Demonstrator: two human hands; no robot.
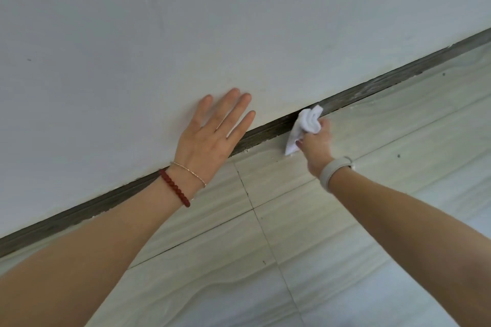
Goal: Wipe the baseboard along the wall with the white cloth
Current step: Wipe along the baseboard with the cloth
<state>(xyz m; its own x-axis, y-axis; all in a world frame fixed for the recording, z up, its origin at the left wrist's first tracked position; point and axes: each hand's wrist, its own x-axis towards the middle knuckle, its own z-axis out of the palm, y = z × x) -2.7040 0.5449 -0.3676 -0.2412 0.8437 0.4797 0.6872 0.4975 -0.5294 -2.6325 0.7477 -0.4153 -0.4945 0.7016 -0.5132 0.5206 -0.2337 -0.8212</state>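
— What is the left hand (212, 131) doing?

— It lies flat on the wall (186, 21) with its fingers straight and slightly spread, holding nothing. The heel of the palm crosses over the baseboard (268, 131), so a short stretch of the strip is hidden under it. Two bracelets sit on that wrist: a red bead bracelet (174, 187) and a thin gold chain (190, 174).

— And the right hand (316, 145)?

— To the right of the flat hand, along the baseboard, it is curled around the cloth (305, 125). The thumb pinches the cloth from the near side. The other fingers are behind the bunched folds, so how they lie is hard to make out. A pale band (333, 168) wraps that wrist.

— Where is the cloth against the baseboard?

— The bunched top of it presses on the dark strip, just right of the left fingertips. A loose corner hangs down over the floor (292, 247) below the strip. The part of the baseboard behind the cloth is covered.

— Anything else unclear?

— The baseboard runs out of view at both edges.
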